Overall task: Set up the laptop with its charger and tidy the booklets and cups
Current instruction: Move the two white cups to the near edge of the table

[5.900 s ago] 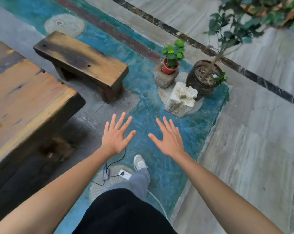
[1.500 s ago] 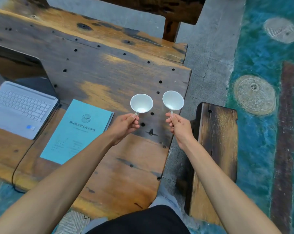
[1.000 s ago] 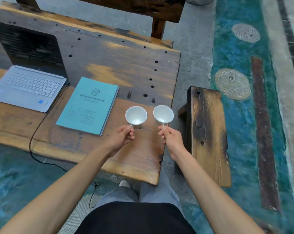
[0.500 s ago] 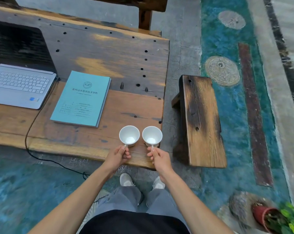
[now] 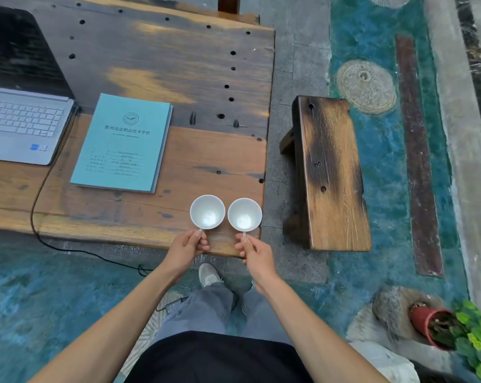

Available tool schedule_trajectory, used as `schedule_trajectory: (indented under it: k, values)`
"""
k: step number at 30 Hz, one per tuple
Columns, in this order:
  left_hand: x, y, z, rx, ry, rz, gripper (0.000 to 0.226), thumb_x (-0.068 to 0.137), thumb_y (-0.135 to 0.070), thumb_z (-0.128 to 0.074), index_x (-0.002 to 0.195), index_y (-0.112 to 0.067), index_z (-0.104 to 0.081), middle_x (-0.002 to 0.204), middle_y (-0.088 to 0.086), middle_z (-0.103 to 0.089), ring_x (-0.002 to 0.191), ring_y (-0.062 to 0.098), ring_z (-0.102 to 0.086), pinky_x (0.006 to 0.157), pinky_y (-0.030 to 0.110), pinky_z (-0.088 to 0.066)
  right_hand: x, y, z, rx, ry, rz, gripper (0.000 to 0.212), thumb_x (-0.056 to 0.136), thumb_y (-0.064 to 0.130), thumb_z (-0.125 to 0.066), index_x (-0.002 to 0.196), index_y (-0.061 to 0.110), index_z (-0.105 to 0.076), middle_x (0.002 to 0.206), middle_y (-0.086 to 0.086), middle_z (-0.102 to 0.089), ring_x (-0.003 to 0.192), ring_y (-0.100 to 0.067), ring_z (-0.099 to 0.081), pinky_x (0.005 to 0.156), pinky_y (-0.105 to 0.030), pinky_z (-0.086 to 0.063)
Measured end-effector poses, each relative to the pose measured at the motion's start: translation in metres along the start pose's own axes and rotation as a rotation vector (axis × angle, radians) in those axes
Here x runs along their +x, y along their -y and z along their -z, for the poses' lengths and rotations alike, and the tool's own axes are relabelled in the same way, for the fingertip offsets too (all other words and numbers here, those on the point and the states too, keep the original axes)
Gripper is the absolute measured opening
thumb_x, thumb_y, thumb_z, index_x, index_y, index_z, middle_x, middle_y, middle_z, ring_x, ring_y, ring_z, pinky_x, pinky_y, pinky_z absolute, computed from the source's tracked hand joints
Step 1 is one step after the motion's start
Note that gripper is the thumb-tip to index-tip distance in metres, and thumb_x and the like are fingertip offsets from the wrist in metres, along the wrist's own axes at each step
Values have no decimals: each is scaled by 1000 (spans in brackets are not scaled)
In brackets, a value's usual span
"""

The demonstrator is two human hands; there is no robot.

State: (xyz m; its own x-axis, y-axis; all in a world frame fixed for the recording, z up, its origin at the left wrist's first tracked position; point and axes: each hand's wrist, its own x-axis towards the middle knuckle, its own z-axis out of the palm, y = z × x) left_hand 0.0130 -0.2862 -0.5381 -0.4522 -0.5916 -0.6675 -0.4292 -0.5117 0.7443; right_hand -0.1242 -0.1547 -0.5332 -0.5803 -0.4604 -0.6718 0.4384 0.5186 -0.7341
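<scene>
Cups come last: your left hand (image 5: 184, 248) pinches the left cup (image 5: 207, 212) by its handle, your right hand (image 5: 255, 251) pinches the right cup (image 5: 244, 215), side by side at the surface's (image 5: 211, 158) near right corner. Next, let go gently once both sit flat.

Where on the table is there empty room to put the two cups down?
Bare wood lies right of the teal booklet out to the wooden table edge, and behind the booklet. The left side is crowded by the silver laptop and its black cable.
</scene>
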Motion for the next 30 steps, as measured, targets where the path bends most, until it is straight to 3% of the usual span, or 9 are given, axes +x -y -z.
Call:
schedule_trajectory:
  k: [6, 10, 14, 18, 20, 23, 26, 28, 30]
  values:
    - [-5, 12, 3, -24, 19, 15, 24, 106, -18, -48, 102, -8, -69, 85, 5, -68, 72, 13, -61, 73, 23, -55, -11, -12, -1, 63, -7, -34, 20, 103, 21, -60, 103, 36, -72, 81, 11, -77, 55, 3, -49, 54, -15, -45]
    - [-6, 15, 4, -49, 8, 49, 20, 103, -19, -54, 108, -13, -72, 87, 1, -75, 68, 10, -61, 76, 30, -57, -9, -16, 1, 61, -18, -30, 17, 100, 21, -65, 112, 32, -72, 88, 9, -81, 58, 4, -51, 55, -17, -47]
    - [-6, 15, 5, -49, -15, 44, 19, 103, -18, -54, 108, -13, -71, 88, 2, -77, 65, 9, -62, 73, 28, -59, -6, -17, 3, 27, -7, -4, 20, 97, 15, -68, 104, 33, -75, 88, 5, -81, 63, -3, -52, 56, -19, -46]
    - [-5, 14, 7, -29, -1, 37, 19, 103, -18, -54, 104, -14, -73, 87, 3, -77, 65, 9, -62, 70, 24, -60, -6, -18, 4, 12, -7, 30, 27, 95, 12, -71, 93, 39, -78, 97, -27, -72, 69, -12, -49, 60, -25, -43]
    - [-5, 14, 7, -29, 5, 36, 19, 103, -18, -54, 102, -14, -73, 87, 2, -78, 66, 8, -63, 68, 22, -60, -6, -16, 5, 5, 2, 37, 31, 95, 12, -70, 86, 41, -77, 99, -31, -70, 69, -14, -47, 60, -28, -41]
    - [-6, 13, 9, -12, 28, 28, 20, 103, -21, -54, 105, -14, -73, 98, 4, -79, 72, 10, -68, 69, 22, -59, -6, -17, 9, -3, 14, 33, 28, 94, 11, -72, 99, 38, -78, 90, -18, -78, 65, -10, -50, 57, -22, -42]
    - [-11, 12, 11, -9, 70, 30, 22, 102, -21, -55, 116, -16, -71, 108, 3, -78, 82, 14, -74, 72, 22, -60, -3, -17, 14, -53, 21, 45, 29, 92, 8, -73, 120, 15, -74, 85, 8, -80, 69, 3, -68, 64, -13, -52]
    - [-15, 11, 13, -28, 88, 40, 27, 101, -18, -56, 128, -17, -64, 110, 0, -77, 87, 17, -76, 72, 22, -60, -2, -15, 21, -109, 15, 55, 30, 92, 7, -73, 121, 10, -74, 82, 16, -79, 82, 4, -73, 80, -18, -59]
    - [-18, 8, 16, -35, 90, 43, 39, 99, -16, -60, 138, -17, -55, 112, -1, -77, 91, 21, -76, 73, 24, -60, -2, -9, 31, -163, -4, 61, 25, 92, 10, -74, 116, 16, -76, 86, 13, -79, 88, -2, -73, 91, -30, -60]
